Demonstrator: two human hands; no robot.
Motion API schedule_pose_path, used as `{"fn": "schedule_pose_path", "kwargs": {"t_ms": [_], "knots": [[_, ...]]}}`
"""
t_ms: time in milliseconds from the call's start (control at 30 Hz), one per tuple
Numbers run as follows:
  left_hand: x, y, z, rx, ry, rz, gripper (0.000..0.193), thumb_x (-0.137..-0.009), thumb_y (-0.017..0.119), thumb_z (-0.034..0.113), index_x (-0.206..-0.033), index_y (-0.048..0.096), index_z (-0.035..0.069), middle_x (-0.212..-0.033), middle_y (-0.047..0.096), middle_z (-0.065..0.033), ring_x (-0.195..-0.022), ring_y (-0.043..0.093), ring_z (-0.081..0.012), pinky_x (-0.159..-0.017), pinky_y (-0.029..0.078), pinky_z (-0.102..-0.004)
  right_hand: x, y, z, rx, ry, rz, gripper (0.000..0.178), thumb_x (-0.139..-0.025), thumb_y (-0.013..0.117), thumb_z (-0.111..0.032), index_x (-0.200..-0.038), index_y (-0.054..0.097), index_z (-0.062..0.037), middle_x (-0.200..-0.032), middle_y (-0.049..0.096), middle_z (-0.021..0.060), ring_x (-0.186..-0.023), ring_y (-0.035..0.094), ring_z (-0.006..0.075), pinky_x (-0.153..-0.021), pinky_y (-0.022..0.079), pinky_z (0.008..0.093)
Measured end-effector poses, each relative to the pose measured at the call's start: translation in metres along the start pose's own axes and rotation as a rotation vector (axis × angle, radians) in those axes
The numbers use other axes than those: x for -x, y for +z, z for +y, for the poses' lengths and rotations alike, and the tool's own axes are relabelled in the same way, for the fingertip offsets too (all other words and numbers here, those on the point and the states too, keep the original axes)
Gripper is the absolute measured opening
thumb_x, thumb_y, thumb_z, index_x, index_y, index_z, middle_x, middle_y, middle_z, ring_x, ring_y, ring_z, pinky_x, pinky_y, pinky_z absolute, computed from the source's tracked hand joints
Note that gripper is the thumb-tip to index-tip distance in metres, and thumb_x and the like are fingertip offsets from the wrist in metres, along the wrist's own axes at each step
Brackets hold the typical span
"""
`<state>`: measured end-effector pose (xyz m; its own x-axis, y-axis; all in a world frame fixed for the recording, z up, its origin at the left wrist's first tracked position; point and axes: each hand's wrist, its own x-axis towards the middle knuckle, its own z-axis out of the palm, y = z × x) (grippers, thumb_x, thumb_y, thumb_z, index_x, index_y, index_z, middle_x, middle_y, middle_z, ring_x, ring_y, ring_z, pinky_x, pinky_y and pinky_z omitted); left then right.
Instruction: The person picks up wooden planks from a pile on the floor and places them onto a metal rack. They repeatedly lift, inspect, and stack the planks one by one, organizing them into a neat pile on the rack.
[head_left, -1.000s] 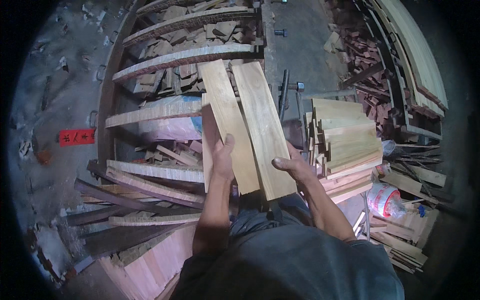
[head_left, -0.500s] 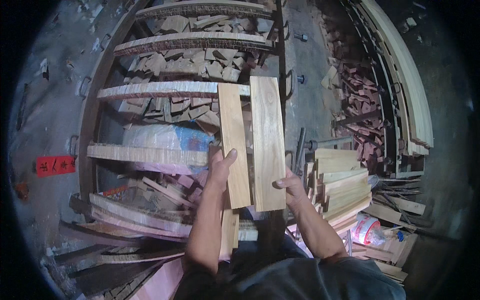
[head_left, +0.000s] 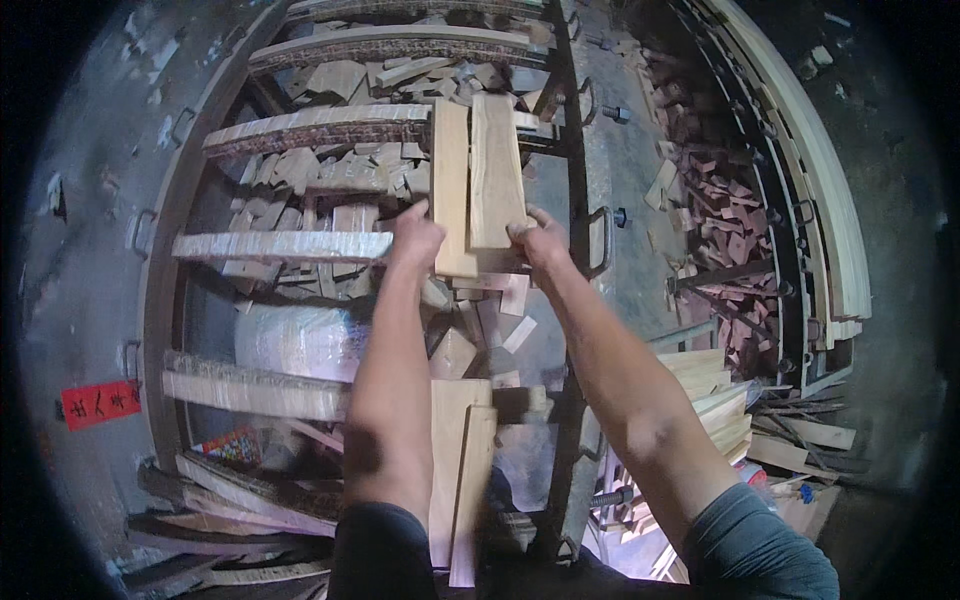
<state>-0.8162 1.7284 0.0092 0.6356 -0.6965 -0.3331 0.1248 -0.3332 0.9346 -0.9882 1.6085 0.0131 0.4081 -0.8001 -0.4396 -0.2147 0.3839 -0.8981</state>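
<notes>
Two short wooden boards stretch away from me side by side, above the metal rack with its layered wooden crosspieces. My left hand (head_left: 416, 237) is closed at the near left edge of the narrower, pale left board (head_left: 452, 170). Around the near right corner of the wider right board (head_left: 495, 175), which has a darker grain, my right hand (head_left: 540, 242) is closed with the thumb on top. The boards' inner edges touch or nearly touch, and their far ends reach over a crosspiece (head_left: 330, 128). Whether they rest on it I cannot tell. Both arms are stretched forward.
More boards (head_left: 460, 430) lie close to me between my forearms. Wood offcuts (head_left: 350, 165) fill the space under the rack (head_left: 165, 250). Stacked boards (head_left: 705, 375) stand at the right, beside a heap of reddish scraps (head_left: 725, 230). Long planks (head_left: 830, 150) line the far right.
Both hands have moved forward, carrying the two boards farther from me over the rack. The gap between the boards has narrowed. More boards now show between my arms.
</notes>
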Motion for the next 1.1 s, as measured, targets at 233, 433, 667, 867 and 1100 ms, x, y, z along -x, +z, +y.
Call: {"fn": "schedule_pose_path", "kwargs": {"t_ms": [233, 433, 667, 867, 1100], "knots": [[-0.010, 0.027, -0.071, -0.799, 0.238, 0.446, 0.048, -0.089, 0.064, 0.011, -0.133, 0.056, -0.006, -0.123, 0.064, -0.0258, -0.119, 0.057, -0.0364, -0.106, 0.040, -0.0459, -0.020, -0.018, 0.049, 0.720, -0.202, 0.118, 0.063, -0.070, 0.069, -0.013, -0.133, 0.063, -0.0063, -0.097, 0.073, 0.0225, -0.083, 0.071, 0.0288, -0.084, 0.054, 0.0376], [-0.019, 0.053, -0.064, -0.896, 0.351, 0.382, 0.053, -0.094, 0.062, 0.023, -0.137, 0.050, -0.005, -0.139, 0.052, -0.0280, -0.130, 0.045, -0.0456, -0.113, 0.030, -0.0517, -0.016, -0.026, 0.071, 0.874, -0.470, 0.269, 0.056, -0.068, 0.076, -0.015, -0.123, 0.068, -0.0067, -0.116, 0.060, 0.0246, -0.118, 0.051, 0.0410, -0.106, 0.040, 0.0464], [-0.041, 0.054, -0.100, -1.081, 0.441, 0.323, 0.046, -0.095, 0.056, 0.020, -0.133, 0.054, -0.005, -0.139, 0.054, -0.0251, -0.132, 0.048, -0.0399, -0.113, 0.035, -0.0472, -0.011, -0.006, 0.065, 0.798, -0.168, 0.184, 0.025, -0.068, 0.065, -0.004, -0.092, 0.067, 0.0031, -0.105, 0.061, 0.0269, -0.101, 0.059, 0.0428, -0.090, 0.049, 0.0511], [-0.086, -0.035, -0.145, -1.443, 0.413, 0.225, 0.060, -0.102, 0.040, 0.041, -0.147, 0.044, 0.002, -0.152, 0.042, -0.0229, -0.142, 0.036, -0.0375, -0.118, 0.025, -0.0467, 0.149, -0.031, 0.030, 0.417, -0.526, 0.108, 0.044, -0.069, 0.059, 0.002, -0.113, 0.060, 0.0042, -0.119, 0.054, 0.0263, -0.116, 0.049, 0.0401, -0.100, 0.040, 0.0471], [0.163, 0.123, -0.043, -0.800, 0.775, 0.521, 0.055, -0.090, 0.066, 0.020, -0.136, 0.051, -0.007, -0.130, 0.057, -0.0261, -0.126, 0.051, -0.0413, -0.111, 0.036, -0.0492, 0.382, -0.281, 0.152, 0.351, -0.051, 0.801, 0.040, -0.081, 0.073, -0.019, -0.117, 0.066, -0.0027, -0.119, 0.064, 0.0202, -0.111, 0.062, 0.0356, -0.098, 0.049, 0.0406]]}}
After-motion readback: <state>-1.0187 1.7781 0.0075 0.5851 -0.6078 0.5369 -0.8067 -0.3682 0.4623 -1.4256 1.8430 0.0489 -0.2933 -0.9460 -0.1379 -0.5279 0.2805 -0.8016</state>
